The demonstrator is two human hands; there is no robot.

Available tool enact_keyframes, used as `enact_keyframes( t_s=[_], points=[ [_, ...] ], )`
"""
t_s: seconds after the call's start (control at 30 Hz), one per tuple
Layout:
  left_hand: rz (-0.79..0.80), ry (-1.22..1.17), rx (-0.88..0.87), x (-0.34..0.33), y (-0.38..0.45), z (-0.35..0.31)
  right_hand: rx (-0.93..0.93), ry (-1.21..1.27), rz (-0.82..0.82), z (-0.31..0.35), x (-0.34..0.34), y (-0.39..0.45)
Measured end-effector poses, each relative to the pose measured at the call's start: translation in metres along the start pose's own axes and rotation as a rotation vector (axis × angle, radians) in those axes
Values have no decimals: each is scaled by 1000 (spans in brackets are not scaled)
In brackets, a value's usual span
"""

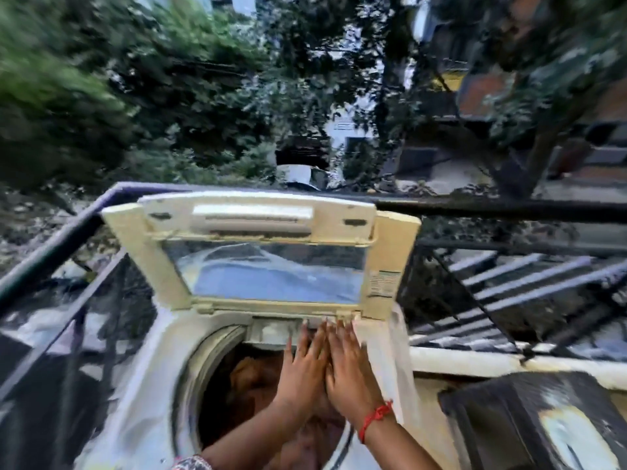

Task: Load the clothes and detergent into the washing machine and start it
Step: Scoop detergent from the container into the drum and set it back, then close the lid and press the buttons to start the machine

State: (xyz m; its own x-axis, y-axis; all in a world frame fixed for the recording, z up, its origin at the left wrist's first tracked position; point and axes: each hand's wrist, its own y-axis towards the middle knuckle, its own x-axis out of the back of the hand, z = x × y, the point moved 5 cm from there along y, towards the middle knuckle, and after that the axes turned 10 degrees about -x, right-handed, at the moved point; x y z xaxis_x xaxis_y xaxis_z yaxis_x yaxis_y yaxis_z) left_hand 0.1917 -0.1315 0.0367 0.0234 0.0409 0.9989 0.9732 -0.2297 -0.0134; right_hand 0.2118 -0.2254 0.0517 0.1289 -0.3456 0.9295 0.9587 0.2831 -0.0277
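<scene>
Down inside the round drum of the washing machine (pixel 163 351) lie the clothes (pixel 252 378), a brown heap seen through the open top. They sit below both arms, so the load looks done, though I cannot see any detergent.

At the back edge of the opening, just under the raised lid (pixel 261 252), there is a small pale tray or panel (pixel 274 329). It runs sideways, from left to right. Both hands reach forward to it, over the clothes. The left hand (pixel 303 371) and the right hand (pixel 346 364) lie side by side and touching, palms down. Their fingers (pixel 342 337) are straight and close together, holding nothing, with the tips on or just at that back edge. The picture is too blurry to tell if they press it.

The right hand, with a red thread (pixel 375 418) on its wrist, is a bit nearer the lid's right hinge corner. I guess the next move goes straight ahead, away from the body.

Around the machine stands a dark railing (pixel 51 252), with green trees (pixel 101 96) beyond.
</scene>
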Motion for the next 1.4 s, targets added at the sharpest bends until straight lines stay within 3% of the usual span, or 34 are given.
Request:
enact_keyframes(
  t_s=[0.2, 0.37, 0.5, 0.97, 1.4],
  points=[
    [166, 21, 75, -62, -75, 82, 35, -246, 317, 59, -98, -5],
    [351, -95, 51, -69, -90, 107, -8, -262, 493, 77, -118, -5],
    [430, -125, 70, -76, -77, 118, -49, -294, 520, 75, -123, 9],
    [383, -154, 121, -85, -16, 139, -92, -210, 508, 71, -114, 62],
    [467, -184, 138, -80, -4, 131, -59, -132, 602, 70, -104, 68]
  ],
)
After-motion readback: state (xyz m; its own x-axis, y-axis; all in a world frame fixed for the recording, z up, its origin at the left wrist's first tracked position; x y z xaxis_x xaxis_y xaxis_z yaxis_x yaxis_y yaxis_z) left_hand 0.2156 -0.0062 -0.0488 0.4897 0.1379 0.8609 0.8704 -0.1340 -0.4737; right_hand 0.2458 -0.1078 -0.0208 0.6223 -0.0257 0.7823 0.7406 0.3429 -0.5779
